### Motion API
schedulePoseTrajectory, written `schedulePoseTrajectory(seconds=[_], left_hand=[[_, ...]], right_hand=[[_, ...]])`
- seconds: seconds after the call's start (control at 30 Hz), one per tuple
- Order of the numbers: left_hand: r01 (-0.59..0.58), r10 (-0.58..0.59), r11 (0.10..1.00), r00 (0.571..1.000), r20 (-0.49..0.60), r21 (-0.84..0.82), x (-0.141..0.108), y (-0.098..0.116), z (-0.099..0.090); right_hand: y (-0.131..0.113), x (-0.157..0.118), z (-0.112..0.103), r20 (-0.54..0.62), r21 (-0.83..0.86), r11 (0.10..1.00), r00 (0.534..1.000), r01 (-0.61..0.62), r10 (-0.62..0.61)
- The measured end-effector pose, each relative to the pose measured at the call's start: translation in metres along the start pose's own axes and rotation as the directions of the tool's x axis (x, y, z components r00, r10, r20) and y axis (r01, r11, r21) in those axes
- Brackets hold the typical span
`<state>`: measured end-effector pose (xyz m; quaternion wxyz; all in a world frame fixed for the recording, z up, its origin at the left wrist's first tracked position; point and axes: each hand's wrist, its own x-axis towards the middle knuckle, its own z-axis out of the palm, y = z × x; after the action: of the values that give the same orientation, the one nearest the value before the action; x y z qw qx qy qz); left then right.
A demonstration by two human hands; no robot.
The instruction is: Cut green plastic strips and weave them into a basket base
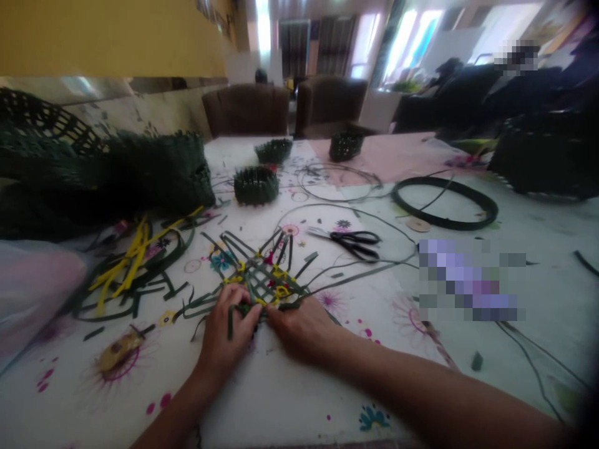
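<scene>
- Fingers of the left hand (218,327) were closed on the near edge of an open lattice of dark green strips (259,274), the thumb set against the forefinger side.
- Those of the right hand (299,327) were bent against the same edge, close beside the left; their undersides were hidden, so whether they pinched a strip could not be told.
- It lay on the flowered tablecloth (281,393), yellow ties (279,272) around its middle, loose ends spreading outward.
- It looked light and springy, probably plastic: a little slippery, hardly fragile, though untied crossings might shift.
- The tied crossings seemed the surest hold; the free ends would likely flex away.
- Black-handled scissors (344,239) lay beyond, to the right; a small woven basket (256,187) stood past the far ends.
</scene>
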<state>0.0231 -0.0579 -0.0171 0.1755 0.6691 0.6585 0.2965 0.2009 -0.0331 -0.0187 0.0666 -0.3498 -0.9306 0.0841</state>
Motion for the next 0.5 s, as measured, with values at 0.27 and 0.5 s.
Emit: schedulePoseTrajectory(seconds=[0.27,0.5], left_hand=[[0.014,-0.013,0.999,0.999,-0.039,0.041,-0.004,0.002,0.009],[-0.048,0.051,0.998,0.996,0.078,-0.039,-0.002,-0.012,0.004]], right_hand=[[0.000,0.001,0.002,-0.034,-0.002,1.000,0.999,0.004,-0.004],[-0.003,0.001,-0.003,-0.012,0.003,0.999,0.999,-0.039,0.039]])
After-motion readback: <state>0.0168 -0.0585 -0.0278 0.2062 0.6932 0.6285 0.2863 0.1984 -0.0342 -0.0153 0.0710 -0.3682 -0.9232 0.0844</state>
